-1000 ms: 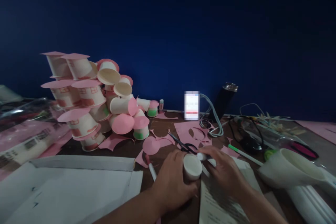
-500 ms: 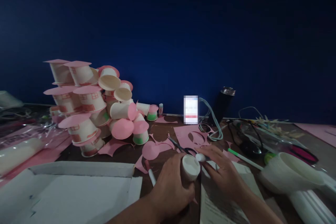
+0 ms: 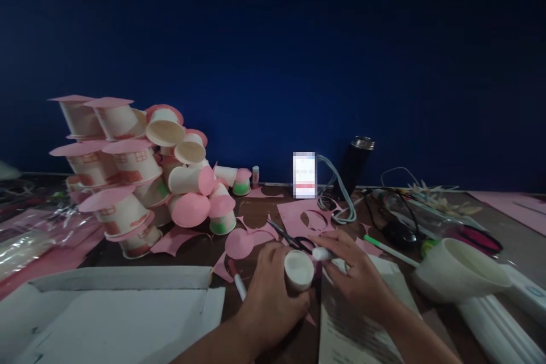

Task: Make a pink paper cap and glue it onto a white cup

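My left hand point(image 3: 273, 301) is wrapped around a small white paper cup point(image 3: 298, 270), whose round, rimmed end faces up and towards me. Close to the cup's right side, my right hand point(image 3: 352, 270) pinches a small white tube point(image 3: 322, 253); its far end is hidden by my fingers. A narrow gap seems to separate tube and cup. Just behind both hands lie dark-handled scissors point(image 3: 294, 240) on pink paper scraps. A pink paper disc point(image 3: 239, 243) rests to the left, with a red-and-white marker point(image 3: 238, 280) in front of it.
Paper cups with pink disc tops point(image 3: 128, 162) are stacked at left. An open white box point(image 3: 123, 313) fills the front left. A printed sheet point(image 3: 358, 318) lies under my right arm. At right are a green-tipped pen point(image 3: 390, 250), a larger white cup point(image 3: 463, 273) and a black bottle point(image 3: 356, 165).
The view has turned slightly, so the table's things sit a little further left. Both hands keep hold of the cup and the tube, and the tube remains beside the cup.
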Demonstrator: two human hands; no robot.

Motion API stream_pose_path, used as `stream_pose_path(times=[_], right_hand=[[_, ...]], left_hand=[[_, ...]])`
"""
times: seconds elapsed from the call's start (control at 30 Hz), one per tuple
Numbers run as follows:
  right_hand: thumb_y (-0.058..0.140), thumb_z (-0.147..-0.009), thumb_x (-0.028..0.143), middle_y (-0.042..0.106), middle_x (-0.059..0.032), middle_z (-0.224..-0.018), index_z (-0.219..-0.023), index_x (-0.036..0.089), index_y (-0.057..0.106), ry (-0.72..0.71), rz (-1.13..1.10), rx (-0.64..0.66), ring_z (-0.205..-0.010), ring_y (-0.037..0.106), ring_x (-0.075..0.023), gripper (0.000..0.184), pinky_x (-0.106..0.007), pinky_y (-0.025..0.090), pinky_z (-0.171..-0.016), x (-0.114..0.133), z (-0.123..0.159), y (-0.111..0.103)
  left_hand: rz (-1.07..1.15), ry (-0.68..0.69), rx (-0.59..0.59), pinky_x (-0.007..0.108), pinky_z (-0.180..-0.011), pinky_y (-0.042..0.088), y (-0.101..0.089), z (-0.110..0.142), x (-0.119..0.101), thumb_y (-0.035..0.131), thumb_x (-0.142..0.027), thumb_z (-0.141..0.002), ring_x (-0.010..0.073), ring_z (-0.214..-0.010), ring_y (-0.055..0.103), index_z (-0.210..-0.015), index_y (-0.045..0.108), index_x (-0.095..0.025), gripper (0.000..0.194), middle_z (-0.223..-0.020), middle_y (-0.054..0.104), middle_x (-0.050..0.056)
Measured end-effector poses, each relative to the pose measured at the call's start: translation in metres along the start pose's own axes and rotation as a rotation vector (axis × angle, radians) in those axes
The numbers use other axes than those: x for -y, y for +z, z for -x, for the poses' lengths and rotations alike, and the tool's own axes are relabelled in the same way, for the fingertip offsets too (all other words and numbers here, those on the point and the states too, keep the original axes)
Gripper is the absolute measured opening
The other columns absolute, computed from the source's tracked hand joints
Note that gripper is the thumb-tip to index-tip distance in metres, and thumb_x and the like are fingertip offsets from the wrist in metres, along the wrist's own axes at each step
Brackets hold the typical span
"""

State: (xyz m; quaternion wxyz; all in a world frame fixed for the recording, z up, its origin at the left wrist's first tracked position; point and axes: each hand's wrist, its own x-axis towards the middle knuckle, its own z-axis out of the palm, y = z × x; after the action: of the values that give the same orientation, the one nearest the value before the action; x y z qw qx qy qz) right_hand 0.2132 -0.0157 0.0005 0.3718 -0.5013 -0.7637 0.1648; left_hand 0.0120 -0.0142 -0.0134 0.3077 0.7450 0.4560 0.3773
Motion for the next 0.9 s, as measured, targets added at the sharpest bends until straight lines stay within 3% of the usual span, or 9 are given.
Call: stream_pose_path(times=[0.1, 0.2, 0.3, 0.4, 0.6, 0.8, 0.9], right_hand=[[0.055, -0.087, 0.021, 0.062, -0.0036, -0.106, -0.121, 0.028, 0.061, 0.140, -0.165, 0.028, -0.101, 0.058, -0.0220, 0.035, -0.034, 0.046, -0.091, 0.0046, -0.0011, -0.0036], [0.056, -0.089, 0.031, 0.063, -0.0015, -0.092, -0.108, 0.024, 0.064, 0.258, -0.318, 0.091, -0.083, 0.061, -0.0184, 0.021, -0.029, 0.051, -0.074, 0.0064, -0.0023, -0.0049], [0.055, -0.091, 0.039, 0.058, 0.0012, -0.082, -0.113, 0.024, 0.058, 0.309, -0.408, 0.152, -0.061, 0.057, -0.0128, 0.028, -0.024, 0.051, -0.054, 0.0064, -0.0035, -0.0032], [0.051, -0.092, 0.045, 0.055, 0.0015, -0.083, -0.114, 0.022, 0.052, 0.342, -0.490, 0.189, -0.052, 0.053, -0.0094, 0.032, -0.022, 0.049, -0.044, 0.0069, -0.0044, -0.0016], [0.052, -0.092, 0.043, 0.054, 0.0011, -0.083, -0.111, 0.020, 0.053, 0.353, -0.523, 0.219, -0.058, 0.052, -0.0101, 0.029, -0.022, 0.049, -0.047, 0.0098, -0.0049, -0.0034], [0.060, -0.090, 0.034, 0.063, -0.0007, -0.093, -0.100, 0.021, 0.058, 0.289, -0.473, 0.221, -0.086, 0.058, -0.0158, 0.017, -0.026, 0.048, -0.077, 0.0081, -0.0053, -0.0013], [0.059, -0.090, 0.033, 0.065, -0.0004, -0.094, -0.101, 0.022, 0.058, 0.267, -0.448, 0.222, -0.089, 0.060, -0.0170, 0.016, -0.027, 0.048, -0.080, 0.0072, -0.0050, 0.0002]], left_hand=[[-0.020, -0.015, -0.021, 0.041, -0.097, 0.039, 0.0021, 0.0002, 0.0009, 0.065, -0.018, -0.066, 0.0259, -0.110, 0.047, -0.104, 0.054, -0.021, 0.040, -0.112, 0.050, 0.008], [0.001, -0.030, -0.014, 0.040, -0.097, 0.039, 0.0023, 0.0005, 0.0001, 0.066, -0.019, -0.066, 0.0254, -0.109, 0.048, -0.105, 0.053, -0.021, 0.042, -0.111, 0.051, 0.007], [0.007, -0.018, -0.025, 0.040, -0.099, 0.038, 0.0020, 0.0000, 0.0000, 0.066, -0.021, -0.067, 0.0254, -0.111, 0.048, -0.111, 0.051, -0.021, 0.047, -0.113, 0.052, 0.008], [0.001, -0.015, -0.034, 0.040, -0.099, 0.039, 0.0021, -0.0014, 0.0018, 0.067, -0.021, -0.066, 0.0257, -0.111, 0.049, -0.113, 0.051, -0.021, 0.050, -0.113, 0.053, 0.007], [-0.012, 0.031, -0.042, 0.039, -0.098, 0.039, 0.0023, -0.0027, 0.0040, 0.066, -0.020, -0.067, 0.0246, -0.109, 0.049, -0.110, 0.053, -0.021, 0.045, -0.112, 0.053, 0.007], [0.007, 0.052, -0.037, 0.039, -0.094, 0.042, -0.0001, -0.0026, 0.0008, 0.066, -0.019, -0.068, 0.0243, -0.105, 0.050, -0.106, 0.055, -0.021, 0.040, -0.107, 0.055, 0.007], [0.015, 0.043, -0.021, 0.039, -0.093, 0.041, -0.0012, -0.0029, 0.0013, 0.067, -0.019, -0.066, 0.0241, -0.104, 0.050, -0.104, 0.056, -0.021, 0.040, -0.106, 0.054, 0.006]])
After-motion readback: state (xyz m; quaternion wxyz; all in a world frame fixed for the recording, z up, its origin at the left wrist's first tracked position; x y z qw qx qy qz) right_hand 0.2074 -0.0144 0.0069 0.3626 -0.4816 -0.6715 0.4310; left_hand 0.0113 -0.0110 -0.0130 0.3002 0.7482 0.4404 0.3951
